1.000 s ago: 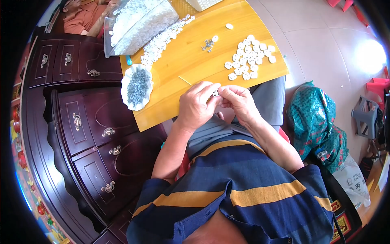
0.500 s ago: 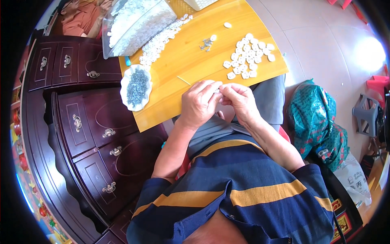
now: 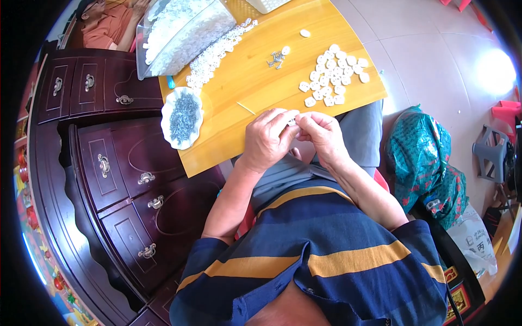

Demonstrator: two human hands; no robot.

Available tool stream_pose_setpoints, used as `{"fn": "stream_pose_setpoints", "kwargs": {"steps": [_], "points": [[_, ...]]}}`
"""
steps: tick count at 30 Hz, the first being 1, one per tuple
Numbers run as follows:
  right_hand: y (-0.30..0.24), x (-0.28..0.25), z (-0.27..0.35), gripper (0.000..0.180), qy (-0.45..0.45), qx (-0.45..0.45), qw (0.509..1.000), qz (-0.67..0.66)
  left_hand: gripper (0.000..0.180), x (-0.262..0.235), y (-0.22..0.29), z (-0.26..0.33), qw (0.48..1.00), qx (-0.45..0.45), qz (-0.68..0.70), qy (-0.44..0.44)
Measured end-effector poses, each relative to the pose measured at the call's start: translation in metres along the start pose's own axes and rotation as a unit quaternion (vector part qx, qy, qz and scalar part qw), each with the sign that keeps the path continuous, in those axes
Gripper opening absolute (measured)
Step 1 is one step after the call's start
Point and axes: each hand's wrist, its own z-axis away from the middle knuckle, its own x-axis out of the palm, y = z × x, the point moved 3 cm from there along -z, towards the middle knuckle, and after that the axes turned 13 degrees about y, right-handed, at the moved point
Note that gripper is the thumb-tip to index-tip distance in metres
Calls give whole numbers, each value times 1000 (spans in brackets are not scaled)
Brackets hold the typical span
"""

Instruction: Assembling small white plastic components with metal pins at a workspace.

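Observation:
Close together over the table's near edge, both hands meet at a small white plastic piece point(image 3: 292, 122). My left hand point(image 3: 265, 140) grips it, fingers curled around it. The fingertips of my right hand point(image 3: 324, 136) pinch at its right side; anything tiny between them is hidden. A thin pale stick point(image 3: 246, 108) lies just beyond my left hand. To the left stands a white scalloped bowl point(image 3: 166, 126) full of small grey screws point(image 3: 184, 118). Loose screws point(image 3: 276, 61) lie farther back. Rounded white pieces point(image 3: 338, 71) are grouped at the right of the table.
On the wooden table point(image 3: 228, 89), small white parts point(image 3: 209, 62) spread beside a clear bin point(image 3: 142, 61) of similar parts. A dark drawer cabinet point(image 3: 125, 141) stands left. Right, on the floor, are a green bag point(image 3: 418, 141) and a grey stool point(image 3: 491, 152). Another person point(image 3: 103, 32) sits far left.
My hands stay together at the white piece, with only a slight shift of the fingers. The person at the far left has moved a little.

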Motion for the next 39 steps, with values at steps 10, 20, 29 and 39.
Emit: {"fn": "stream_pose_setpoints", "kwargs": {"steps": [10, 20, 29, 39], "points": [[-1, 1, 1, 17, 7, 9, 1000, -25, 23, 0, 1, -5, 999, 30, -22, 1], [-5, 1, 4, 16, 14, 12, 1000, -26, 19, 2, -1, -5, 998, 54, -17, 17], [-8, 0, 1, 16, 12, 13, 999, -37, 23, 4, -4, -11, 999, -26, 42, 0], [-9, 0, -3, 19, 16, 42, 996, -71, 18, 8, -8, -15, 996, -59, 74, -5]]}}
